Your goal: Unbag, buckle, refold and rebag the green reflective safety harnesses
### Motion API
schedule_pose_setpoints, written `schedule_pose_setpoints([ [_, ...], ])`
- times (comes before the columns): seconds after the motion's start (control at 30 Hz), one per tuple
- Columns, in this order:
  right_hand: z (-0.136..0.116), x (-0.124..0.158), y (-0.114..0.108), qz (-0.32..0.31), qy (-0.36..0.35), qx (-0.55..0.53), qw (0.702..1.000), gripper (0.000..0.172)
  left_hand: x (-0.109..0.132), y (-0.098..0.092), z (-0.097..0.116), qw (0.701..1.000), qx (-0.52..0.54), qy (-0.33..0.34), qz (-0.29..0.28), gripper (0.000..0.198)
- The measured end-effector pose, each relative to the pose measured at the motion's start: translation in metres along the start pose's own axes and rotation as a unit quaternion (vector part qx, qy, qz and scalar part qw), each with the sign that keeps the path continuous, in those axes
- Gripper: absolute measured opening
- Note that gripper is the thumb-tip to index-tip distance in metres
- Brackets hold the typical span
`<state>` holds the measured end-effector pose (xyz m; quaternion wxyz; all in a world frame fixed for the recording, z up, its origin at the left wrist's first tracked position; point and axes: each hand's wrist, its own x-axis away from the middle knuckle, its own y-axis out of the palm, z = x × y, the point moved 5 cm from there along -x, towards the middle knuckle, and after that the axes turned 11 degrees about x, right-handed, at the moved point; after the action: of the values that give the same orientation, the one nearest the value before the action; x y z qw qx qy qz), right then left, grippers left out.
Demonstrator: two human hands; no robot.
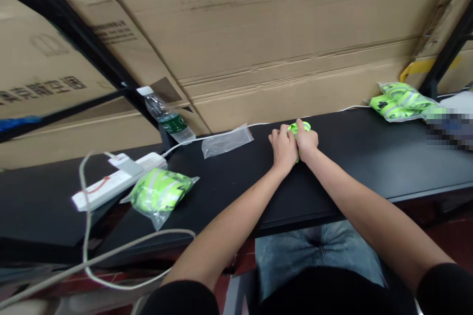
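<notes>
**Item 1, at centre of the black tabletop (369, 157):** a loop or strip of neon-green material (298, 128), partly hidden by the fingers, its exact form hard to tell. One end shows above the knuckles and a thin tail hangs below the hands.

**Item 2, left hand (284, 148):** closed narrowly, fingers curled over the green material and resting on the tabletop.

**Item 3, right hand (306, 140):** closed narrowly, fingertips pinching the same piece from the other side, knuckles nearly touching the left hand. Working this close to the surface, with both hands pressed together, likely keeps the slippery material from sliding.

**Nearby, right:** bagged neon-green reflective bundles (401, 102), against the carton wall.

**Nearby, left:** a similar bagged neon-green bundle (160, 196) beside a white power strip (118, 182).

**Also present:** a flat clear zip bag (225, 141), just left of the hands, and a plastic water bottle (168, 115) lying on its side. Large cardboard cartons (258, 34) stand beyond the tabletop.
</notes>
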<state>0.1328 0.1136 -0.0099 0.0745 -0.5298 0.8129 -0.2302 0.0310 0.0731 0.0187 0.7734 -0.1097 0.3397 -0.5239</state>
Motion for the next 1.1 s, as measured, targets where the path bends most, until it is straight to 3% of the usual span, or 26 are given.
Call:
schedule_pose_setpoints([
  [0.2,-0.009,0.005,0.003,-0.033,-0.074,-0.069,0.994,0.051,0.004,-0.001,0.001,0.997,0.043,0.050,0.033,0.024],
  [0.37,-0.010,0.010,-0.008,-0.005,-0.119,-0.107,0.987,0.053,0.001,-0.003,0.005,0.989,0.119,0.071,0.052,0.020],
  [0.57,-0.023,0.017,-0.030,0.048,-0.186,-0.107,0.976,0.040,-0.006,-0.006,0.003,0.959,0.264,0.044,0.091,0.028],
  [0.77,-0.039,0.014,-0.039,0.089,-0.284,-0.049,0.953,0.035,-0.022,0.006,-0.008,0.925,0.373,-0.016,0.062,0.027],
  [0.93,-0.043,0.002,-0.042,0.057,-0.317,-0.027,0.946,0.035,-0.036,0.001,-0.022,0.944,0.318,-0.084,0.014,0.036],
  [1.1,-0.044,-0.012,-0.042,0.006,-0.331,-0.010,0.944,0.033,-0.054,-0.050,-0.046,0.985,0.150,-0.085,-0.023,0.041],
])
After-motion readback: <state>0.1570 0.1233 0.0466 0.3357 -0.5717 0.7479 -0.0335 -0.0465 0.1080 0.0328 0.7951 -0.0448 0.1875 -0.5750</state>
